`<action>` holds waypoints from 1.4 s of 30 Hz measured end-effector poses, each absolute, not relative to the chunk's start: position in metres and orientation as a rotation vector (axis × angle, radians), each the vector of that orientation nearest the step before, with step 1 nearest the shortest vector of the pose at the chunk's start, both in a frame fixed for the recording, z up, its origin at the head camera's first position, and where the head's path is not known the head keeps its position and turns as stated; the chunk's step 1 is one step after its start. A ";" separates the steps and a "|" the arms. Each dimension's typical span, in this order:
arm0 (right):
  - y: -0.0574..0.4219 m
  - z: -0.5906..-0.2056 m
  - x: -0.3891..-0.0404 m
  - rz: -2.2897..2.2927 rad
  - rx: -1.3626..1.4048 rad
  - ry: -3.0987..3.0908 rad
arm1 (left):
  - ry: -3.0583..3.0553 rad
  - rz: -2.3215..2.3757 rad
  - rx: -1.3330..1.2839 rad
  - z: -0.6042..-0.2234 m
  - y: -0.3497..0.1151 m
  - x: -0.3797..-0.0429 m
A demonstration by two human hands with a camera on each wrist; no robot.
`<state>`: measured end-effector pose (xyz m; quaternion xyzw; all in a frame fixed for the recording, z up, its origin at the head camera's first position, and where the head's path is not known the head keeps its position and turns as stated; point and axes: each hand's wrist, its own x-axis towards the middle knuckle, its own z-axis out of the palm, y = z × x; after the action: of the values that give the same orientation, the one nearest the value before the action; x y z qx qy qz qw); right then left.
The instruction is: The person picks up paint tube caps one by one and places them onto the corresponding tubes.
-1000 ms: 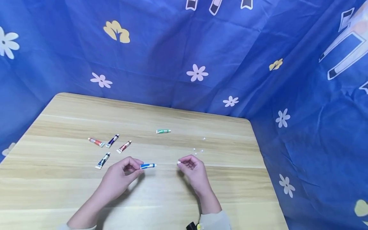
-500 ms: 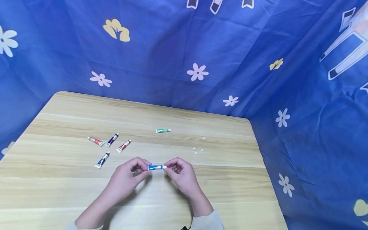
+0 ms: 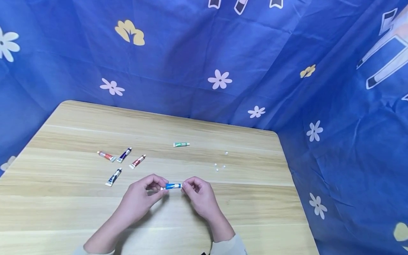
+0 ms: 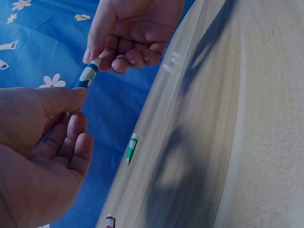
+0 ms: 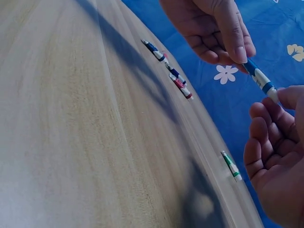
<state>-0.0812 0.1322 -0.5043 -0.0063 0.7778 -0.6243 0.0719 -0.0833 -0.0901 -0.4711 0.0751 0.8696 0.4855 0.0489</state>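
Observation:
A small blue and white paint tube is held level above the wooden table, between the two hands. My left hand pinches its flat crimped end between thumb and forefinger. At the nozzle end, my right hand pinches the white cap with thumb and forefinger; the cap sits right at the neck of the tube. In the left wrist view the fingertips of both hands lie at opposite ends of the paint tube. The remaining fingers of each hand are loosely curled.
Left on the table lie an orange-red tube, a purple tube, a dark red tube and a dark blue tube. A green tube lies farther back. Several white caps are scattered at right. Blue patterned cloth hangs behind.
My right hand has moved left with the white cap and met the nozzle of the blue tube. The left hand has shifted slightly right, and more of the tube's crimped end now shows.

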 end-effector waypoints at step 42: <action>0.135 -0.510 -0.076 -1.755 -0.140 2.465 | 2.628 1.511 0.261 -0.482 -0.092 -0.082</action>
<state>-0.0759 0.1352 -0.5104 -0.0463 0.8124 -0.5785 0.0560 -0.0820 -0.0922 -0.4818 0.0858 0.8626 0.4960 0.0494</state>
